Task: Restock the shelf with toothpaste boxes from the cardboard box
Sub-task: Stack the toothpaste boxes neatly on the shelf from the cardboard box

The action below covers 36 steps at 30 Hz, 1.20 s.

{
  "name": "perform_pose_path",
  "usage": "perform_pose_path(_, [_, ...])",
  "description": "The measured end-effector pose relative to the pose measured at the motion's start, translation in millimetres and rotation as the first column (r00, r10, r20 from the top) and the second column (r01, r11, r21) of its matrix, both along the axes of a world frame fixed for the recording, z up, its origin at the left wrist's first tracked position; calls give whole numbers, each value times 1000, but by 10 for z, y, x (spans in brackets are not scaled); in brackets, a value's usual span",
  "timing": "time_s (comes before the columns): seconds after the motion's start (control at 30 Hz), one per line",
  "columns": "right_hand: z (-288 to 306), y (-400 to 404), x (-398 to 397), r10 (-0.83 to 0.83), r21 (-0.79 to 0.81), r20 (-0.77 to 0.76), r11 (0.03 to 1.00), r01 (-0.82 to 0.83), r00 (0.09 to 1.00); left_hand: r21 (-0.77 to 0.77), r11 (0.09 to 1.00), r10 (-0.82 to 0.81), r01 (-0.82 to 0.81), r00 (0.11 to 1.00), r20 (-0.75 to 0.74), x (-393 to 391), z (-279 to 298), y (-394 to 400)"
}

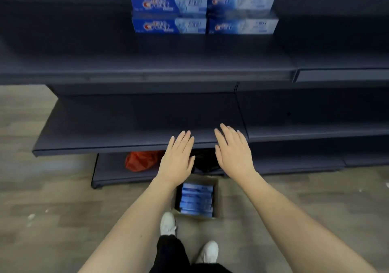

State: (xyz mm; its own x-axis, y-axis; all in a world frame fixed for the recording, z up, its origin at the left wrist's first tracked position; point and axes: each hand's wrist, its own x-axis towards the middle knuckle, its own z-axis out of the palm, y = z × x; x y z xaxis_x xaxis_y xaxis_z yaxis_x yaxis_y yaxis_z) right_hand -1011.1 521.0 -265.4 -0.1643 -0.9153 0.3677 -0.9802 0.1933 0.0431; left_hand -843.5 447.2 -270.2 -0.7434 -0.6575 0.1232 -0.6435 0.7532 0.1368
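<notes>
Several blue toothpaste boxes [203, 12] stand stacked two high at the back of the upper dark shelf [147, 70]. On the floor below me an open cardboard box [217, 197] holds more blue toothpaste boxes [196, 199]. My left hand [179, 157] and my right hand [233, 150] hover side by side, palms down, fingers straight, in front of the edge of the middle shelf [105, 142]. Both hands hold nothing. They hang above the cardboard box, apart from it.
A red bag [141, 160] and a dark object [205, 161] lie on the bottom shelf. My white shoes [168, 223] stand just left of and behind the cardboard box. Wood-look floor [42, 188] spreads left and right.
</notes>
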Motion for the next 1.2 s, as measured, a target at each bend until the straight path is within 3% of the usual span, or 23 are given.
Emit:
perform_pose_path(0.17, [-647,339,97,64,182,125,980,-87,990,213,977,-23,-2,993,113,57,-521,224])
perform_pose_path(0.53, [-2512,531,399,-151,580,412,804,-131,899,462,885,-90,-63,949,302,-130,-2364,325])
perform_pose_path(0.73, [-3788,394,250,-255,693,434,707,-140,864,500,863,-110,-73,939,326,-286,-3669,153])
perform_pose_path(0.93, [-4999,78,85,-277,758,377,641,-122,884,501,862,-195,-72,867,459,-414,-4901,-141])
perform_pose_path(1.2, [-6046,-33,108,-281,827,318,550,-119,905,499,866,-294,-32,775,560,-557,-5926,-291])
